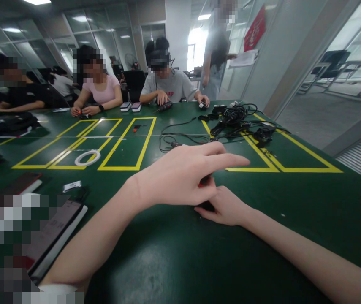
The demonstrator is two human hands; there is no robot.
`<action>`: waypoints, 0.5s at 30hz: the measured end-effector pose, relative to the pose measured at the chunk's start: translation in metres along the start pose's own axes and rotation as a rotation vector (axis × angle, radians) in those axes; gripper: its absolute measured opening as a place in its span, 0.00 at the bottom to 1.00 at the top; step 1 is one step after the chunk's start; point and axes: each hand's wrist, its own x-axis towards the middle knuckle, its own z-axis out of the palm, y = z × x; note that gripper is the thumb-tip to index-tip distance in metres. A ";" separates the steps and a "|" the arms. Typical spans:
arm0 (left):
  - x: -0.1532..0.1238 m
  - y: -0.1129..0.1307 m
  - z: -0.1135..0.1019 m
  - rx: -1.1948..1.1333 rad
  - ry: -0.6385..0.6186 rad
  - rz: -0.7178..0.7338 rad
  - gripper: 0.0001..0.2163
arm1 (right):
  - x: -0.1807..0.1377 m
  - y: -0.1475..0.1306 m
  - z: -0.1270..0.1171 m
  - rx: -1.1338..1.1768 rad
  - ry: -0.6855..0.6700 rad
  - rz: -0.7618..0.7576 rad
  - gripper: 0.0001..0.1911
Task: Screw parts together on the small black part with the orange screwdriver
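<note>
Over the green table [174,257], my two hands meet around a small black and red thing [204,182], mostly covered by fingers, so its kind does not show. My left hand [180,173] is above and in front, its back turned to me. Its thumb and curled fingers close on the thing from the left, while one finger stretches out to the right. From the right comes my right hand [226,207], lower down, its fingers closed round the dark lower part, with the thumb pointing left.
Tangled black cables [234,120] lie beyond my hands. A white tape roll [87,158] rests left among yellow tape outlines [120,169]. A phone [56,232] lies beside my left forearm. Across the table, a person [170,80] touches a power drill [164,106]; other people sit or stand nearby.
</note>
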 end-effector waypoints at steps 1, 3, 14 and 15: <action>0.000 0.000 0.000 0.007 -0.003 -0.016 0.24 | 0.000 0.000 0.000 -0.007 0.005 -0.001 0.09; 0.000 0.000 0.000 0.027 -0.008 -0.033 0.24 | 0.000 0.000 0.000 -0.014 0.016 0.000 0.09; 0.000 0.000 0.000 -0.031 0.012 -0.005 0.23 | -0.001 0.002 0.001 -0.011 0.001 0.001 0.12; 0.000 0.000 0.000 -0.034 0.017 0.009 0.23 | -0.001 0.001 0.001 -0.016 -0.003 0.003 0.11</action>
